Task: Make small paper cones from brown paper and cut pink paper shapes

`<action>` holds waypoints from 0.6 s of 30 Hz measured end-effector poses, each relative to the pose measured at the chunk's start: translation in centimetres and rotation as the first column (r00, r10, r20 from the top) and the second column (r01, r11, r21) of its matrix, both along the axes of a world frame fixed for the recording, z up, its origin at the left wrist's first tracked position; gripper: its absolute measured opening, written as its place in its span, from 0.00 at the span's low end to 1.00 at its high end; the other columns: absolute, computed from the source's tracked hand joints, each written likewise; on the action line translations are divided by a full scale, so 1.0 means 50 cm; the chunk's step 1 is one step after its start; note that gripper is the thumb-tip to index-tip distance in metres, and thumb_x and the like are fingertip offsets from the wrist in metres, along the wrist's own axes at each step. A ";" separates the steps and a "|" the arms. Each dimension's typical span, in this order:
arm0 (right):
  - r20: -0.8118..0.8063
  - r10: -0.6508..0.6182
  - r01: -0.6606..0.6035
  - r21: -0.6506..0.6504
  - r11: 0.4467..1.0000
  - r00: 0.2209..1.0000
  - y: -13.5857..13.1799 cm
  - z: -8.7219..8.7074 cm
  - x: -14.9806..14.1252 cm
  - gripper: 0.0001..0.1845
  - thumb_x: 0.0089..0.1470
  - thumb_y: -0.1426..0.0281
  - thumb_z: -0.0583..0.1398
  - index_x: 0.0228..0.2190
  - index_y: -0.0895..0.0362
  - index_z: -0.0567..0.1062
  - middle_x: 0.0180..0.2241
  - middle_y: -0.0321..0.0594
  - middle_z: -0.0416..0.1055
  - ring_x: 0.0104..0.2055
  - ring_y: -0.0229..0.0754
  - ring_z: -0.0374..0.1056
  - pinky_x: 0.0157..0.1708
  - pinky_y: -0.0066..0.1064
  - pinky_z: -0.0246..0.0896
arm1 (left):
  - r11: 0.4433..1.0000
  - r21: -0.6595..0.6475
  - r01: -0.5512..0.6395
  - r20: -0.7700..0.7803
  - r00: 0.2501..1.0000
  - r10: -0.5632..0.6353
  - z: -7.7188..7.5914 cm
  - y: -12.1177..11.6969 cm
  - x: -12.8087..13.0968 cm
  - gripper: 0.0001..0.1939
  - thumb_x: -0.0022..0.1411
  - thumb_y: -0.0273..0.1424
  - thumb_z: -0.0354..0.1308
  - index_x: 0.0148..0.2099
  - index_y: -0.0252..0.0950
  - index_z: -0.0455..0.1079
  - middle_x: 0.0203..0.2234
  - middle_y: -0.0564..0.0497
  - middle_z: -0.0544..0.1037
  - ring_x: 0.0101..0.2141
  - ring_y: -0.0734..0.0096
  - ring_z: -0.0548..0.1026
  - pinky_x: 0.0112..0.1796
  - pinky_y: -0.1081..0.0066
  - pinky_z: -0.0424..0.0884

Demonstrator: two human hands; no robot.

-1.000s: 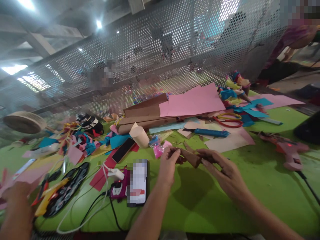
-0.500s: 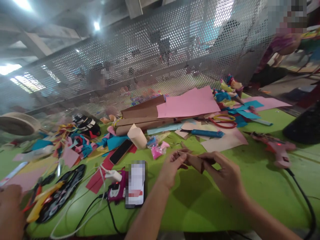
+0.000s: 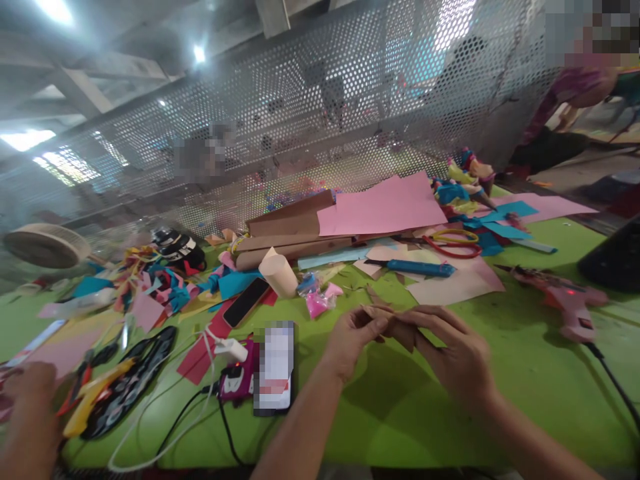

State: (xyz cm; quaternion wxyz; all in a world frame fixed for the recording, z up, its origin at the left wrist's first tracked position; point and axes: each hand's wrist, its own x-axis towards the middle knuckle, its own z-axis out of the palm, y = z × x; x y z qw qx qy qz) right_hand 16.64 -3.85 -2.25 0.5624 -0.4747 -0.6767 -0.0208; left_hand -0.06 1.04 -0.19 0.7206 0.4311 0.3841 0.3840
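Both of my hands hold a small folded piece of brown paper point(image 3: 397, 327) just above the green table point(image 3: 500, 400). My left hand point(image 3: 350, 340) pinches its left end between thumb and fingers. My right hand point(image 3: 453, 350) curls over its right part, fingers pressed on the fold. Much of the brown piece is hidden under my fingers. A phone point(image 3: 274, 367) lies flat to the left of my left hand.
A pink glue gun point(image 3: 570, 307) with a black cord lies at the right. Pink sheets point(image 3: 385, 203), brown card rolls point(image 3: 295, 247), a blue knife point(image 3: 417, 268) and scissors point(image 3: 453, 240) lie behind. Paper scraps and cables clutter the left. Another person's hand point(image 3: 27, 413) is at the lower left.
My hands have closed in on the brown paper, folding it tighter and lower. The view shifted slightly. The other person's hand at the lower left moved a little.
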 end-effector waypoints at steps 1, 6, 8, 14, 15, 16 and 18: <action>-0.001 0.000 0.000 -0.001 1.000 1.000 0.000 0.001 0.000 0.12 0.60 0.76 0.62 0.41 0.50 0.82 0.35 0.40 0.80 0.35 0.42 0.77 0.35 0.30 0.75 | 1.000 0.005 0.003 0.004 1.000 -0.003 0.001 0.000 0.000 0.26 0.38 0.47 0.78 0.36 0.35 0.82 0.31 0.49 0.80 0.31 0.71 0.73 0.32 0.72 0.66; -0.034 0.009 -0.008 0.029 1.000 0.999 -0.003 0.008 0.000 0.11 0.59 0.76 0.63 0.39 0.49 0.83 0.33 0.39 0.80 0.33 0.41 0.77 0.32 0.29 0.75 | 0.999 0.003 0.036 0.012 0.999 -0.036 0.009 -0.006 0.003 0.27 0.37 0.46 0.79 0.36 0.34 0.82 0.27 0.49 0.79 0.29 0.71 0.72 0.34 0.71 0.67; -0.052 0.007 -0.005 0.041 0.999 0.999 -0.004 0.010 -0.001 0.11 0.58 0.76 0.64 0.38 0.49 0.84 0.32 0.39 0.80 0.32 0.41 0.77 0.31 0.29 0.75 | 0.999 -0.004 0.051 0.019 0.999 -0.051 0.012 -0.008 0.005 0.26 0.37 0.46 0.79 0.36 0.34 0.82 0.27 0.49 0.80 0.29 0.71 0.73 0.35 0.70 0.68; -0.062 -0.037 0.038 0.010 0.999 0.997 -0.005 0.009 0.000 0.14 0.56 0.79 0.62 0.37 0.50 0.83 0.32 0.39 0.79 0.33 0.41 0.77 0.31 0.28 0.74 | 0.998 0.020 0.055 0.051 0.997 -0.056 0.012 -0.007 0.008 0.25 0.37 0.45 0.79 0.36 0.36 0.83 0.27 0.49 0.81 0.31 0.69 0.75 0.39 0.68 0.70; -0.066 -0.036 0.037 0.008 0.999 0.997 -0.006 0.010 0.000 0.14 0.56 0.79 0.62 0.37 0.50 0.83 0.32 0.39 0.79 0.33 0.40 0.77 0.31 0.28 0.74 | 0.998 0.023 0.054 0.050 0.997 -0.055 0.010 -0.006 0.008 0.24 0.38 0.45 0.79 0.36 0.36 0.83 0.28 0.49 0.81 0.32 0.68 0.75 0.39 0.68 0.70; -0.070 -0.031 0.032 0.007 0.999 0.997 -0.007 0.011 0.000 0.13 0.56 0.79 0.62 0.37 0.50 0.83 0.31 0.38 0.79 0.33 0.40 0.77 0.32 0.28 0.74 | 0.998 0.025 0.053 0.048 0.997 -0.054 0.009 -0.006 0.007 0.24 0.38 0.45 0.79 0.36 0.36 0.83 0.28 0.48 0.82 0.32 0.68 0.76 0.40 0.67 0.71; -0.074 -0.026 0.026 0.005 1.000 0.997 -0.008 0.013 -0.001 0.14 0.56 0.79 0.61 0.36 0.49 0.83 0.31 0.37 0.79 0.32 0.40 0.77 0.32 0.28 0.74 | 0.998 0.032 0.047 0.041 0.998 -0.049 0.007 -0.006 0.007 0.24 0.38 0.45 0.79 0.35 0.35 0.83 0.30 0.47 0.82 0.34 0.66 0.77 0.41 0.66 0.71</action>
